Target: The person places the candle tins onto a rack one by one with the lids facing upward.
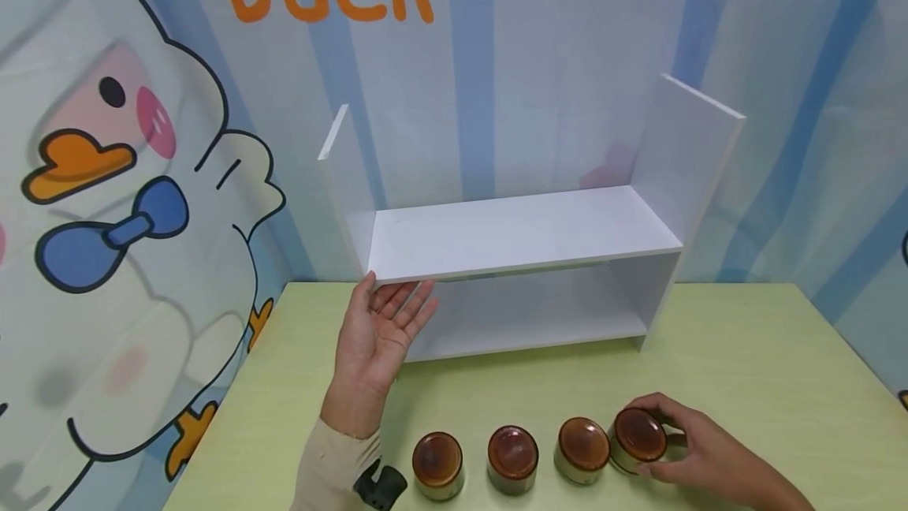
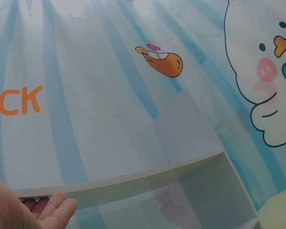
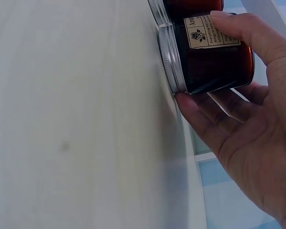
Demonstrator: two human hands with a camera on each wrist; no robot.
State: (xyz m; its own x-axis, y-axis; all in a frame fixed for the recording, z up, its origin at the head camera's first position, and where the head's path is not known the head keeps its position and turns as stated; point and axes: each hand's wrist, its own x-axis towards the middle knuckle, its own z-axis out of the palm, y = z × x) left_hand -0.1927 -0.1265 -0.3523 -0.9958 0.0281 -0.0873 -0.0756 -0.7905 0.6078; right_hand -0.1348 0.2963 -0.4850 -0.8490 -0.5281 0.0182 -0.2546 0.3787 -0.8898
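My right hand (image 1: 698, 448) holds the rightmost brown glass jar (image 1: 640, 436), thumb on one side and fingers on the other. In the right wrist view this jar (image 3: 217, 69) has a printed paper label, and its silver screw lid faces the table, so it stands upside down. Close against it is a second jar (image 1: 583, 448). To the left stand another jar (image 1: 512, 456) and the leftmost jar (image 1: 437, 464). My left hand (image 1: 383, 337), palm up with fingers extended, touches the front left corner of the white shelf (image 1: 525, 235). Its fingertips lie just under the upper board.
The shelf unit has a tall right side panel (image 1: 684, 156), a left side panel (image 1: 344, 188) and a lower board (image 1: 532, 310). It stands at the back of a pale green table (image 1: 766, 385), before a duck-printed cloth backdrop (image 1: 539, 61).
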